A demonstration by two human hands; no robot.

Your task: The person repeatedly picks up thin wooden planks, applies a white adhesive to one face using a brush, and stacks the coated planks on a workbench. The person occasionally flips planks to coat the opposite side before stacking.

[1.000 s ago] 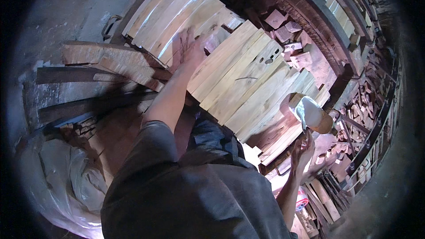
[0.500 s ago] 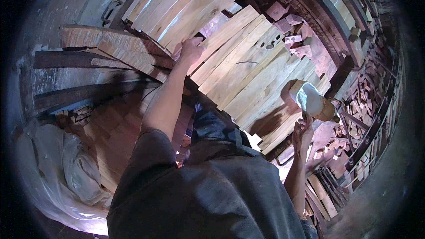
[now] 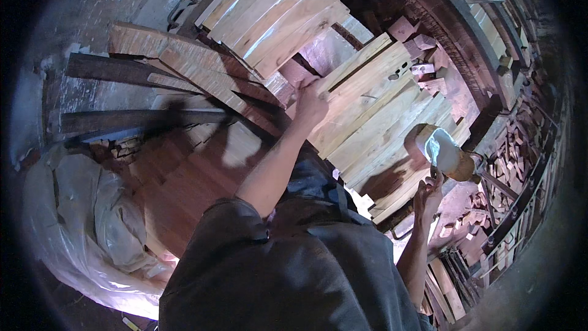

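Pale wooden slats lie side by side in a row in front of me. My left hand is closed around the near end of the leftmost slat of this row. To the left of it, beyond a gap, lies a second group of slats. At the row's right side, a round container, whitish inside and brown outside, is tilted above the wood. Below its rim, my right hand is closed on a thin dark handle. Whether this handle belongs to the container or to a tool in it, I cannot tell.
Loose wood blocks are heaped at the right, with more offcuts beyond the slats. A thick curved beam runs behind them. Rough planks jut out at the left, above crumpled plastic sheeting.
My left hand has moved right and nearer to me, with the slat at its fingers. The gap between the two slat groups is wider. The right hand and container keep their places together.
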